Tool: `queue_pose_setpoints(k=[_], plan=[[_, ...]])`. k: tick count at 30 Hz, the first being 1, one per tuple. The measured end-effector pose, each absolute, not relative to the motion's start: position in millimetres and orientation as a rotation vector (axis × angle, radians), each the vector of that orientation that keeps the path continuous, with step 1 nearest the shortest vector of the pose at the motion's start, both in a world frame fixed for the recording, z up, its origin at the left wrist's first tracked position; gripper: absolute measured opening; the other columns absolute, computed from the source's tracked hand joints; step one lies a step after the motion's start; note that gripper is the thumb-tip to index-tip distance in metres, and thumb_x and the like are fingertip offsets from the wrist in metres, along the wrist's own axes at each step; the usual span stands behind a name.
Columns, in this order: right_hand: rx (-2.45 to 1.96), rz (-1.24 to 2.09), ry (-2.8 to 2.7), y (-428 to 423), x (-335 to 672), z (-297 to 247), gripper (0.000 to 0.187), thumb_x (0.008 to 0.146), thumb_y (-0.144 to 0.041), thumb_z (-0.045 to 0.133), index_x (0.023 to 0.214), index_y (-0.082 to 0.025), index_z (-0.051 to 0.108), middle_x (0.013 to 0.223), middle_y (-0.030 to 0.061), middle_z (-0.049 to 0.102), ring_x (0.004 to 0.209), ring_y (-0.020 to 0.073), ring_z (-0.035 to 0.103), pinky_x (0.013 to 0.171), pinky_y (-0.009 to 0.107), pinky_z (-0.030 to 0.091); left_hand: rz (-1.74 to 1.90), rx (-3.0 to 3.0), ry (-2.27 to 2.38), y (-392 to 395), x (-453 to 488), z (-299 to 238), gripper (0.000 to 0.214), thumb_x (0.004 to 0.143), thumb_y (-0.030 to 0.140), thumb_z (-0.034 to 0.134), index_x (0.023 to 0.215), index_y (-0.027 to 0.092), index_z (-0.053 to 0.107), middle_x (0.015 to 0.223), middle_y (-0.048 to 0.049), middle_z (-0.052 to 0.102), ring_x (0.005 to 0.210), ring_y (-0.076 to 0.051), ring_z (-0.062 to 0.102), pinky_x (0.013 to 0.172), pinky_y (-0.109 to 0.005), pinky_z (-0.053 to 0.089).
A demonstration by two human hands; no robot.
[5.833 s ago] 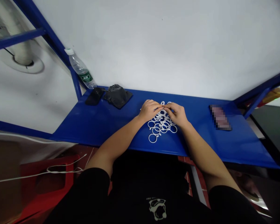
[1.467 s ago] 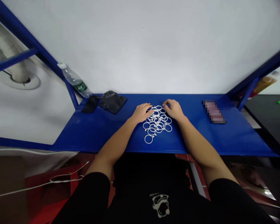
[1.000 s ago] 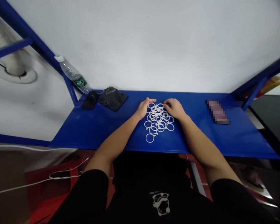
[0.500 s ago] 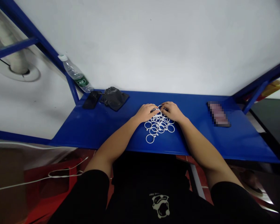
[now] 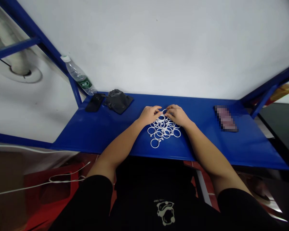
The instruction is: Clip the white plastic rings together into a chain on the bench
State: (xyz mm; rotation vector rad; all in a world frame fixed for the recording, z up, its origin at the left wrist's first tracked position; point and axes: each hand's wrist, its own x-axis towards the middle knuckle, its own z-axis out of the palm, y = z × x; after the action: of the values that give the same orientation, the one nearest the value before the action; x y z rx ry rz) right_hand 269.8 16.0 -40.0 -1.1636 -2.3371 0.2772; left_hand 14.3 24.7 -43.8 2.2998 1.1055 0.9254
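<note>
A loose pile of white plastic rings (image 5: 167,132), each with a small nub, lies overlapping on the blue table (image 5: 106,134). At the pile's far left edge is my left hand (image 5: 149,115), its fingers and thumb apart, the thumb tip near the rings. My right hand (image 5: 177,115) rests over the far right edge with curled fingers, thumb and fingertips at a white ring (image 5: 164,111) between the hands. Part of that ring is hidden behind the fingers. One ring (image 5: 155,143) lies nearest the table's front edge.
At the back left are a plastic bottle (image 5: 80,78) leaning in the corner, a black phone-like object (image 5: 94,102) and a dark drawstring pouch (image 5: 118,101). A blurred pinkish flat object (image 5: 225,118) lies on the right. A red stool (image 5: 53,192) with white cable is below left.
My left hand's fingers have spread and lifted slightly off the rings. Some rings at the pile's left have shifted a little left. My right hand stays nearly in place, fingers slightly moved.
</note>
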Motion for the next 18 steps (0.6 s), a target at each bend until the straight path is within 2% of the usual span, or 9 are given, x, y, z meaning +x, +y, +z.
queue_pose_setpoints(k=[4, 9, 11, 13, 18], plan=[[-1.161, 0.221, -2.235, 14.6, 268.1, -37.1, 0.021, 0.105, -0.036, 0.070, 0.101, -0.024, 0.086, 0.122, 0.0145, 0.078, 0.113, 0.0345, 0.071, 0.103, 0.054, 0.057, 0.977, 2.351, 1.190, 25.9, 15.1, -44.3, 0.025, 0.106, 0.028, 0.074, 0.129, 0.020, 0.081, 0.110, -0.0079, 0.086, 0.102, -0.024, 0.080, 0.104, -0.043, 0.062], [-1.186, 0.171, -2.237, 11.5, 265.8, -36.5, 0.037, 0.104, -0.041, 0.072, 0.132, -0.021, 0.082, 0.134, 0.0174, 0.077, 0.123, 0.0382, 0.070, 0.110, 0.058, 0.056, 0.894, 2.409, 1.257, 25.3, 15.1, -44.7, 0.026, 0.108, 0.030, 0.071, 0.131, 0.022, 0.082, 0.125, -0.0093, 0.083, 0.118, -0.028, 0.075, 0.109, -0.047, 0.058], [-1.259, 0.168, -2.272, 12.0, 266.1, -39.0, 0.042, 0.102, -0.043, 0.072, 0.136, -0.020, 0.081, 0.141, 0.0186, 0.076, 0.130, 0.0405, 0.069, 0.114, 0.061, 0.053, 0.855, 2.419, 1.271, 24.6, 14.6, -43.9, 0.025, 0.108, 0.030, 0.070, 0.128, 0.023, 0.083, 0.128, -0.0092, 0.082, 0.120, -0.029, 0.073, 0.110, -0.048, 0.057], [-1.326, 0.193, -2.302, 13.5, 267.0, -42.0, 0.039, 0.102, -0.043, 0.070, 0.131, -0.020, 0.083, 0.141, 0.0184, 0.076, 0.132, 0.0409, 0.068, 0.116, 0.061, 0.052, 0.823, 2.416, 1.278, 23.9, 14.3, -42.5, 0.024, 0.109, 0.029, 0.069, 0.127, 0.023, 0.083, 0.128, -0.0088, 0.082, 0.120, -0.028, 0.073, 0.111, -0.048, 0.056], [-1.310, 0.237, -2.301, 15.2, 266.0, -42.7, 0.021, 0.102, -0.037, 0.067, 0.099, -0.022, 0.081, 0.122, 0.0160, 0.081, 0.116, 0.0363, 0.071, 0.108, 0.056, 0.054, 0.812, 2.423, 1.264, 22.3, 14.9, -39.5, 0.024, 0.108, 0.028, 0.069, 0.128, 0.023, 0.083, 0.130, -0.0085, 0.082, 0.122, -0.028, 0.073, 0.112, -0.048, 0.055]])
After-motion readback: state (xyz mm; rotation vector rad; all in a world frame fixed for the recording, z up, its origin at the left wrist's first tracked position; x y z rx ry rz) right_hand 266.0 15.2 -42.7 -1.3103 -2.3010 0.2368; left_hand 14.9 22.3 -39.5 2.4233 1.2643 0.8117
